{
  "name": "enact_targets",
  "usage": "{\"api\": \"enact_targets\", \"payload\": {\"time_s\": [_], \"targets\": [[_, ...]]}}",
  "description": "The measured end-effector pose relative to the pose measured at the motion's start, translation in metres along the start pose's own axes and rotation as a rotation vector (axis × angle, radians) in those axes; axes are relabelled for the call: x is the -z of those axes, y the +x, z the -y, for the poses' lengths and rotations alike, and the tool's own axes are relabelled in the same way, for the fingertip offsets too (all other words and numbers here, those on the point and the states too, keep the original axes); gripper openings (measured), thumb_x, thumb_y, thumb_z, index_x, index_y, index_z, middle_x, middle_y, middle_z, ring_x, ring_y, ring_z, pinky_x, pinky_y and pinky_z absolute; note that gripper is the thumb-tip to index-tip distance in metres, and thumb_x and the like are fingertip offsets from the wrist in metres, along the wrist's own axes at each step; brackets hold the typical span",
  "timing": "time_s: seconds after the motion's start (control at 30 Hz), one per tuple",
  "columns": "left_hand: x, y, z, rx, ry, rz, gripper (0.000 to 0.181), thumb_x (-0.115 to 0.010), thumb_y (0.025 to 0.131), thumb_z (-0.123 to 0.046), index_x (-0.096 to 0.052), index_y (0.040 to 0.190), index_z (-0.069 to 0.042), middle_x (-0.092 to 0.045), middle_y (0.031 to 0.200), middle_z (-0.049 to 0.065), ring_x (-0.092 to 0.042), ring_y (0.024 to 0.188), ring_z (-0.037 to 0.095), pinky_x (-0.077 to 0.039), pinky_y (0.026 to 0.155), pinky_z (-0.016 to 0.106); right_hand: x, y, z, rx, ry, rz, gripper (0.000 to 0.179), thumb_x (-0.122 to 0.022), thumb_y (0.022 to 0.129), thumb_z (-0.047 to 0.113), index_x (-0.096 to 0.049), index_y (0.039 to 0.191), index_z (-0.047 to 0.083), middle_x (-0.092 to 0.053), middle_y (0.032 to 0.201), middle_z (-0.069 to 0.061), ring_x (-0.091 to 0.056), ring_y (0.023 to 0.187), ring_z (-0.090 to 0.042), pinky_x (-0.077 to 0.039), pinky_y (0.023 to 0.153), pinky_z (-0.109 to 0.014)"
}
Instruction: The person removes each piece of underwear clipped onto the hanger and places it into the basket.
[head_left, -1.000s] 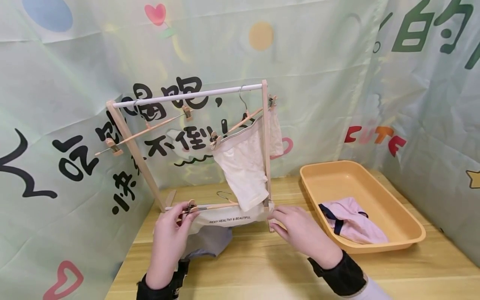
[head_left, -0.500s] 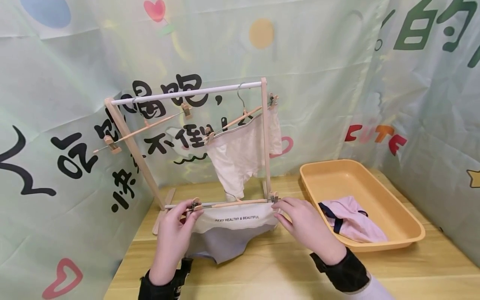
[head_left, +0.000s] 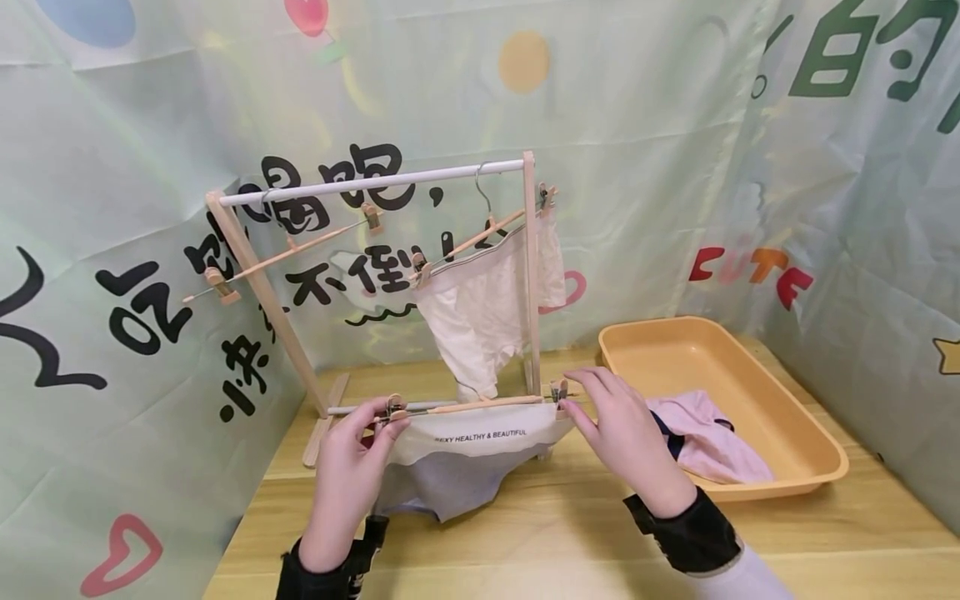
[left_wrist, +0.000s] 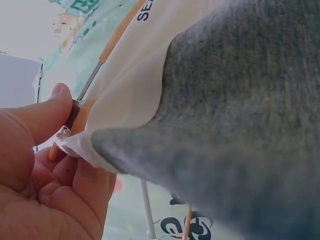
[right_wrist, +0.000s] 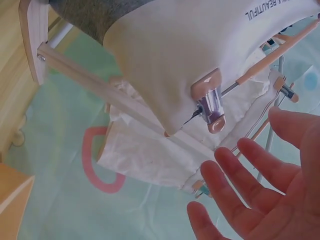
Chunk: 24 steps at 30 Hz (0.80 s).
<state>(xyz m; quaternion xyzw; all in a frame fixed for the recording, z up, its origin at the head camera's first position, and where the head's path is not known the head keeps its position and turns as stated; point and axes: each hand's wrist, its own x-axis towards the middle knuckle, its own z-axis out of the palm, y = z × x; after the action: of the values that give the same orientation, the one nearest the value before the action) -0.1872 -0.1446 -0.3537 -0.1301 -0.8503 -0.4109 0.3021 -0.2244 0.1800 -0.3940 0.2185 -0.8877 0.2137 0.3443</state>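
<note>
Grey underpants (head_left: 450,483) with a white printed waistband (head_left: 480,437) hang from a clip hanger (head_left: 487,404) held low in front of a small rack. My left hand (head_left: 348,475) pinches the clip (head_left: 395,406) at the hanger's left end; thumb and fingers sit over the waistband corner in the left wrist view. The metal clip (right_wrist: 210,102) at the right end bites the other corner of the waistband. Beside it, my right hand (head_left: 622,433) has its fingers spread and holds nothing; a gap shows between fingertips and clip in the right wrist view.
White shorts (head_left: 483,308) hang by a second hanger at the right of the rack's top rail (head_left: 375,182). A bare clip hanger (head_left: 292,250) hangs at its left. On the table's right stands an orange tray (head_left: 652,329) holding a pink garment (head_left: 705,437).
The underpants and their hanger have moved right, off the white shorts they overlapped, which now hang more to the left. My right hand has come away from the right clip, fingers spreading.
</note>
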Motion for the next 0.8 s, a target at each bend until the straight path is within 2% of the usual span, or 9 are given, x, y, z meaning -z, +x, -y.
{"api": "enact_targets", "payload": {"time_s": [0.37, 0.57, 0.8], "targets": [[0.003, -0.007, -0.009, -0.03, 0.012, 0.017, 0.016, -0.074, 0.081, -0.014, -0.071, 0.096, -0.015, -0.067, 0.082, -0.001, -0.051, 0.066, 0.01, -0.048, 0.048, 0.024, -0.002, 0.0, -0.002, -0.019, -0.011, 0.032, 0.036, -0.063, 0.09, 0.03, -0.061, 0.118, 0.009, -0.063, 0.109, -0.01, -0.059, 0.097, -0.026, -0.052, 0.08, -0.048], [0.007, -0.011, -0.015, -0.06, -0.038, 0.003, 0.016, -0.073, 0.081, -0.013, -0.071, 0.097, -0.016, -0.071, 0.087, -0.002, -0.053, 0.067, 0.01, -0.047, 0.05, 0.017, -0.002, 0.0, -0.004, -0.104, 0.016, 0.112, 0.034, -0.055, 0.096, 0.035, -0.064, 0.115, 0.008, -0.068, 0.105, -0.011, -0.062, 0.092, -0.029, -0.05, 0.081, -0.052], [0.011, -0.013, -0.019, -0.062, -0.07, 0.005, 0.018, -0.073, 0.08, -0.01, -0.071, 0.098, -0.016, -0.071, 0.086, -0.002, -0.054, 0.069, 0.011, -0.047, 0.052, 0.015, -0.002, 0.001, -0.006, -0.189, 0.09, 0.207, 0.031, -0.046, 0.1, 0.036, -0.067, 0.11, 0.017, -0.069, 0.094, 0.0, -0.062, 0.083, -0.016, -0.053, 0.074, -0.043]]}}
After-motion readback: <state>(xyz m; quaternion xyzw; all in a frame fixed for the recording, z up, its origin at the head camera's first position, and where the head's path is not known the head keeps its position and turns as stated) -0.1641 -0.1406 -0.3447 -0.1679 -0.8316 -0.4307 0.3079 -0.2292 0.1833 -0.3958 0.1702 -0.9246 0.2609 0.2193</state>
